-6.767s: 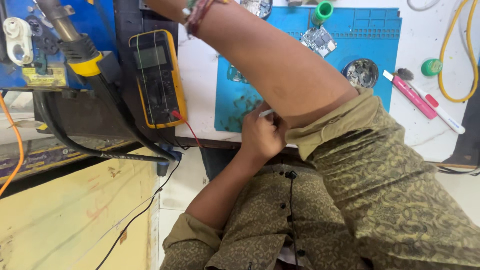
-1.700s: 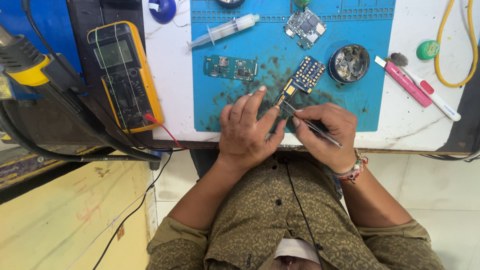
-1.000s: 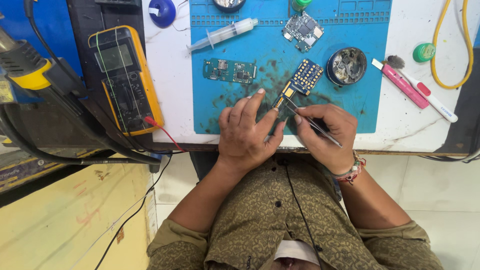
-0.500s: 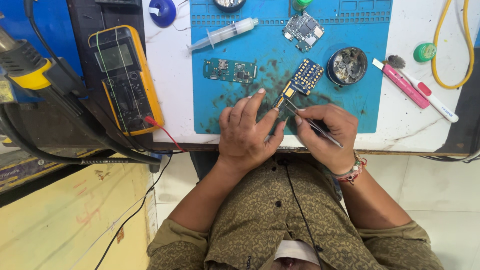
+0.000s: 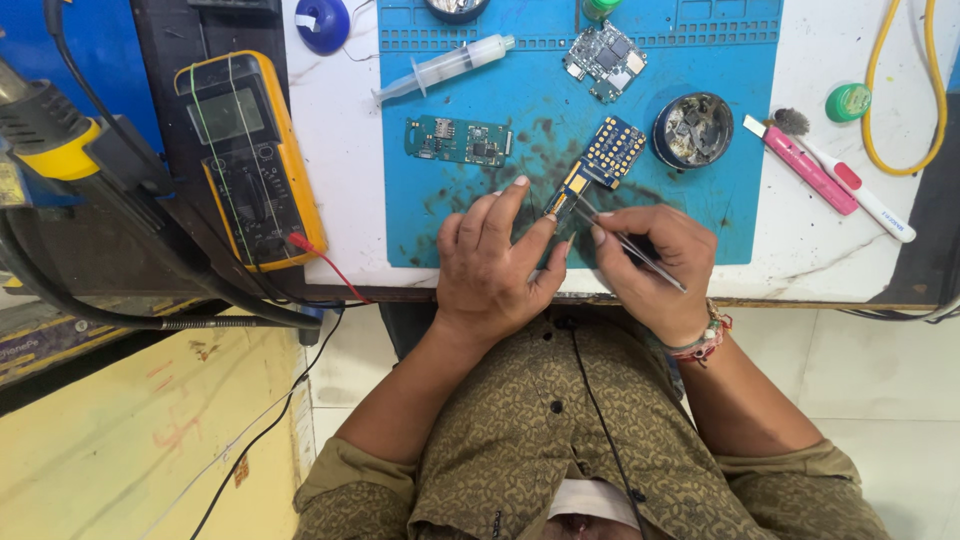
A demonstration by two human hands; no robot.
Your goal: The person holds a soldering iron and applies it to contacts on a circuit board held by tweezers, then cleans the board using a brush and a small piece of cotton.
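Observation:
My left hand (image 5: 495,262) rests on the blue work mat (image 5: 480,220), its fingertips pressing the lower end of a small blue keypad circuit board (image 5: 603,157) with gold pads. My right hand (image 5: 655,265) grips metal tweezers (image 5: 630,243), whose tips touch the board's lower end beside my left fingers. A green circuit board (image 5: 459,140) lies on the mat to the left, and a grey-blue board (image 5: 605,58) lies further back.
A yellow multimeter (image 5: 245,155) with a red lead sits at left. A syringe (image 5: 445,68), a round metal tin (image 5: 694,129), a pink knife (image 5: 800,163), a white brush (image 5: 860,195), a yellow cable (image 5: 880,90) and a hot-air tool (image 5: 60,140) surround the mat.
Much earlier my right arm reached across the table; it has come back to the mat with the tweezers. Over the last second both hands have stayed nearly still on the small board.

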